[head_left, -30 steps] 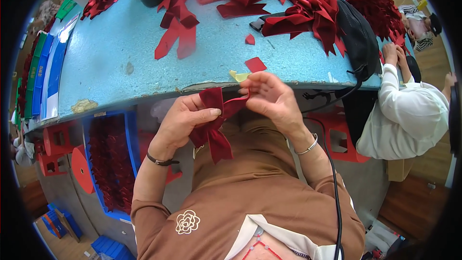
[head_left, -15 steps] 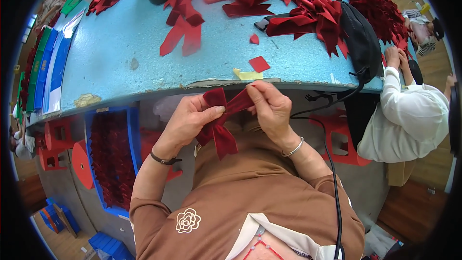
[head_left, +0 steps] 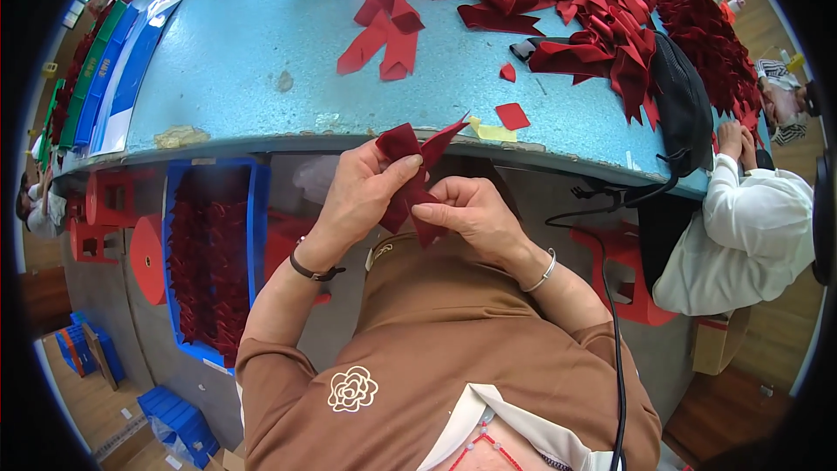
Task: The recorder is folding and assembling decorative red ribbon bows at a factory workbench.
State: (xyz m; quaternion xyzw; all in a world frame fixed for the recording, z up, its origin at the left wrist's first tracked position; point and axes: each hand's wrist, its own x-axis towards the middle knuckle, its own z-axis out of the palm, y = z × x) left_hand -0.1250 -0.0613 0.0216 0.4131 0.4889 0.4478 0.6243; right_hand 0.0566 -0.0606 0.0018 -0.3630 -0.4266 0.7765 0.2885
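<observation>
A dark red velvet ribbon bow (head_left: pixel 403 141) is held over my lap, just in front of the table edge. My left hand (head_left: pixel 370 183) pinches its middle between thumb and fingers, with loops and tails sticking out around the grip. Lower on the bow, my right hand (head_left: pixel 471 211) has thumb and fingers closed on one of the tails. On the blue table (head_left: pixel 253 78) beyond lie a pile of red ribbon pieces (head_left: pixel 602 0), a small red square (head_left: pixel 513 116) and a strip of yellow tape (head_left: pixel 493 130).
A blue crate (head_left: pixel 259 235) of red bows stands below at the left, by red stools (head_left: pixel 113 196). A black pouch (head_left: pixel 680 105) with a cable lies on the right. Beside it, a person in a white sleeve (head_left: pixel 754 218) works. Blue and green trays (head_left: pixel 113 70) line the left.
My right hand has moved down from the upper right tail to a lower tail of the bow. The view has shifted, so the table appears farther right.
</observation>
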